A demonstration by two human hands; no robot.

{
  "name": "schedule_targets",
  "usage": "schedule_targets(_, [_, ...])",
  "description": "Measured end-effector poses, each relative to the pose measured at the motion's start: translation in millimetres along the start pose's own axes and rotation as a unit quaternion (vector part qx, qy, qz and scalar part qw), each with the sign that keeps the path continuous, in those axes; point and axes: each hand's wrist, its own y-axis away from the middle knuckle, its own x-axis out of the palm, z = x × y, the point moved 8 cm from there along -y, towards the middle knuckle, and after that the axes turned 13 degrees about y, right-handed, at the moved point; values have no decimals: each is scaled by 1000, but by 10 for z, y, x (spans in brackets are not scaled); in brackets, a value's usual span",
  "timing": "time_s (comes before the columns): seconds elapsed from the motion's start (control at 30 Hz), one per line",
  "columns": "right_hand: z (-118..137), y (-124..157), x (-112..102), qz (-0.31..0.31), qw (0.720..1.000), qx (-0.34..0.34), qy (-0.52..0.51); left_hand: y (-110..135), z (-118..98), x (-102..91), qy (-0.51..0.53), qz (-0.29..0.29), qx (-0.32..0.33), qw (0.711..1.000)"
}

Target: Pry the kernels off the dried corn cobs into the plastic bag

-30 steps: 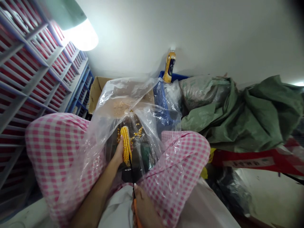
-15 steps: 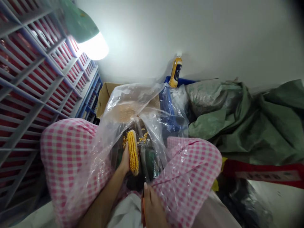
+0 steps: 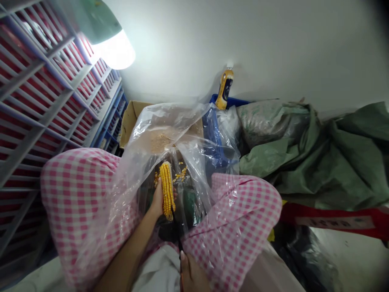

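Note:
My left hand (image 3: 157,201) grips a yellow corn cob (image 3: 167,190) upright between my knees, inside the mouth of a clear plastic bag (image 3: 170,134). Loose kernels (image 3: 181,174) lie in the bag beside the cob. My right hand (image 3: 191,275) at the bottom edge is closed round the orange handle of a thin dark tool (image 3: 178,233), whose tip reaches up to the cob's lower end. Pink checked trousers (image 3: 75,202) cover both knees on either side of the bag.
Red and grey stacked crates (image 3: 45,93) fill the left. A cardboard box (image 3: 130,117) stands behind the bag. A yellow bottle (image 3: 225,88) rests on a blue crate (image 3: 231,101) by the white wall. Green sacks (image 3: 319,154) and a red sack (image 3: 334,221) lie on the right.
The camera view has swung right and back a little. The cob stays in my left hand; the tool tip has come back up to its lower end.

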Motion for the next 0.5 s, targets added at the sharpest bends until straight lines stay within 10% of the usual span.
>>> schedule_targets(0.5, [214,-79,65,68,988,68,-119,-102,96,-145,-62,-14,1,998])
